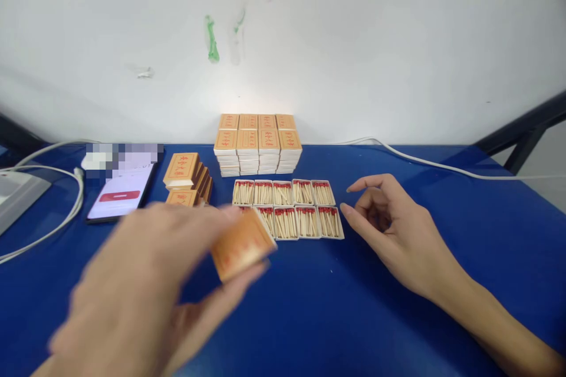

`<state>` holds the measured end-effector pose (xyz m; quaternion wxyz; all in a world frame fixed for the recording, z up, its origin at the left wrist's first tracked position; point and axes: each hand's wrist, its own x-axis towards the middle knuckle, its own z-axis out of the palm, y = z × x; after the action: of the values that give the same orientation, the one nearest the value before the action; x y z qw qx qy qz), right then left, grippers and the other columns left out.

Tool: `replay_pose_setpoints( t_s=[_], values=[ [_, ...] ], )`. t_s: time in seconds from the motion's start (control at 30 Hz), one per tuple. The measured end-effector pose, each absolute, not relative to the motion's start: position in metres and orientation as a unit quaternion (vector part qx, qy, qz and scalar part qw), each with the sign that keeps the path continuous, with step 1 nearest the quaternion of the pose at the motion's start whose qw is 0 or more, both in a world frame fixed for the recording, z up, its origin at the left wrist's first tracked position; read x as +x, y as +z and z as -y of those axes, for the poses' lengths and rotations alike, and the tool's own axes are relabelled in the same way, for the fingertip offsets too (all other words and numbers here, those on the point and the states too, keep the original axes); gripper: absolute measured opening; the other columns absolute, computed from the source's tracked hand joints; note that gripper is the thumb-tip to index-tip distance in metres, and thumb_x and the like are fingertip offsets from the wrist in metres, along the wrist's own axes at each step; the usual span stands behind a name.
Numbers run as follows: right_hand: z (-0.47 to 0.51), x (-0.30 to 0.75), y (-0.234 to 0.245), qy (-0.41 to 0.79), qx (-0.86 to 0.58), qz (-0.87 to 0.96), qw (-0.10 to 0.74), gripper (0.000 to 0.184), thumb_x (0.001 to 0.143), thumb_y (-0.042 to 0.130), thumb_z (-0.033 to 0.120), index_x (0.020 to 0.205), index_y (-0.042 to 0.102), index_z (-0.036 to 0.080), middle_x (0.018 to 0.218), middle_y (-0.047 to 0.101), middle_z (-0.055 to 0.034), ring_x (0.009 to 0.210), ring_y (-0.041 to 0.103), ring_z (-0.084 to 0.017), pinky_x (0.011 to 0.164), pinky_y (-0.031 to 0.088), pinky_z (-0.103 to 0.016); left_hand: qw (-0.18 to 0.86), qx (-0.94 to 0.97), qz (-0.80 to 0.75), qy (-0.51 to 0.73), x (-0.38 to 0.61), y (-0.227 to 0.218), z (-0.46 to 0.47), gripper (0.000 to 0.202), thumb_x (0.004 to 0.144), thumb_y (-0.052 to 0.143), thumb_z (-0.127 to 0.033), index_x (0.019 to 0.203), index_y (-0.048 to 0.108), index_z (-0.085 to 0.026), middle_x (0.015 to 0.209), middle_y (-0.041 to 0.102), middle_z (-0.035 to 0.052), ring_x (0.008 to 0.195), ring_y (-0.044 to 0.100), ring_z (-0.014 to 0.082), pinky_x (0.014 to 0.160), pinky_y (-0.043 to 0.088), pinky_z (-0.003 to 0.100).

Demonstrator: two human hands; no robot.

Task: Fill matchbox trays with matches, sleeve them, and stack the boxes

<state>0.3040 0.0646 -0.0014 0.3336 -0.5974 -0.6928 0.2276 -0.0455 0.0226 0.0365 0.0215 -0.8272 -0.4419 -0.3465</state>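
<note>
Well to the left of the stacked block of matchboxes, a pale device rests on the blue tabletop, with a white cable looping beside it. Nearer the block, though apart from it, a phone lies face up, its screen lit and partly pixelated.

In front of the block and to its left, my left grip blurs; it pinches an orange matchbox, tilted, between the thumb below and the fingers above. Just left of the block sits a smaller pile of matchboxes, partly behind my hand.

Above the block and a little to its left, the white wall carries a green smear and some scuffs. The block itself stands close to that wall, four columns across, labels upward.

Directly in front of it lie two rows of open trays, filled with red-headed matches; the matchbox I hold partly covers the near left end. To the block's right, my right grip is spread, thumb and forefinger apart, holding nothing, just beside the trays. Behind it another cable trails rightward towards a dark bar.
</note>
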Motion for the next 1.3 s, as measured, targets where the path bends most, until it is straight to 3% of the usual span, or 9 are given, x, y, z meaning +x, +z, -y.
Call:
replay_pose_setpoints(
  t_s=[0.1,0.17,0.33,0.6,0.87,1.03,1.17,1.3],
  values=[
    [-0.062,0.303,0.000,0.263,-0.584,0.706,0.301,0.036,0.113,0.070,0.056,0.134,0.059,0.030,0.081,0.067,0.0050,0.063,0.058,-0.018,0.056,0.049,-0.034,0.019,-0.901,0.313,-0.301,-0.029,0.034,-0.017,0.028,0.121,0.067,-0.031,0.147,0.068,-0.021,0.119,0.088,0.0031,0.106,0.085,0.0220,0.096,0.066,0.038],
    [-0.062,0.303,0.000,0.266,-0.579,0.719,0.279,0.036,0.115,0.066,0.054,0.140,0.057,0.030,0.088,0.070,0.0037,0.064,0.060,-0.018,0.058,0.052,-0.035,-0.010,-0.915,0.293,-0.279,-0.019,0.030,-0.013,0.022,0.124,0.058,-0.023,0.143,0.066,-0.015,0.113,0.089,0.0047,0.104,0.086,0.0230,0.093,0.065,0.041],
    [-0.062,0.304,0.002,0.248,-0.573,0.742,0.243,0.035,0.118,0.061,0.050,0.147,0.056,0.031,0.097,0.072,0.0015,0.065,0.059,-0.017,0.060,0.053,-0.035,-0.064,-0.917,0.318,-0.231,-0.010,0.019,-0.009,0.024,0.126,0.050,-0.022,0.144,0.064,-0.017,0.115,0.087,0.0055,0.106,0.085,0.0265,0.093,0.064,0.046],
    [-0.062,0.307,0.003,0.240,-0.563,0.756,0.232,0.036,0.118,0.061,0.045,0.150,0.057,0.030,0.099,0.074,0.0000,0.066,0.062,-0.017,0.062,0.057,-0.035,-0.088,-0.907,0.329,-0.249,-0.013,0.014,-0.013,0.021,0.120,0.059,-0.019,0.139,0.068,-0.018,0.121,0.085,0.0059,0.108,0.084,0.0273,0.096,0.067,0.047],
    [-0.068,0.318,0.009,0.275,-0.549,0.757,0.221,0.038,0.122,0.057,0.053,0.154,0.065,0.033,0.107,0.079,-0.0027,0.077,0.070,-0.019,0.064,0.057,-0.034,-0.117,-0.904,0.337,-0.235,-0.017,0.015,-0.011,0.025,0.119,0.063,-0.020,0.143,0.068,-0.022,0.130,0.086,0.0052,0.116,0.084,0.0259,0.104,0.068,0.044],
    [-0.069,0.321,0.011,0.219,-0.562,0.762,0.236,0.038,0.117,0.065,0.062,0.139,0.075,0.033,0.105,0.080,-0.0050,0.080,0.072,-0.023,0.064,0.056,-0.037,-0.122,-0.905,0.338,-0.225,-0.020,0.011,-0.013,0.027,0.119,0.061,-0.017,0.145,0.068,-0.021,0.130,0.085,0.0063,0.114,0.082,0.0261,0.102,0.069,0.045],
    [-0.066,0.321,0.009,0.170,-0.568,0.770,0.235,0.048,0.104,0.079,0.075,0.124,0.074,0.032,0.104,0.079,-0.0054,0.077,0.071,-0.025,0.061,0.054,-0.040,-0.126,-0.895,0.364,-0.226,-0.020,0.012,-0.011,0.031,0.118,0.064,-0.016,0.149,0.066,-0.022,0.137,0.081,0.0097,0.123,0.078,0.0271,0.111,0.066,0.046],
    [-0.064,0.319,0.008,0.152,-0.554,0.791,0.208,0.040,0.103,0.082,0.066,0.120,0.072,0.031,0.111,0.079,-0.0059,0.084,0.074,-0.028,0.069,0.058,-0.043,-0.136,-0.891,0.363,-0.234,-0.021,0.014,-0.013,0.034,0.117,0.065,-0.017,0.150,0.064,-0.024,0.133,0.082,0.0084,0.120,0.080,0.0265,0.105,0.068,0.044]
  ],
)
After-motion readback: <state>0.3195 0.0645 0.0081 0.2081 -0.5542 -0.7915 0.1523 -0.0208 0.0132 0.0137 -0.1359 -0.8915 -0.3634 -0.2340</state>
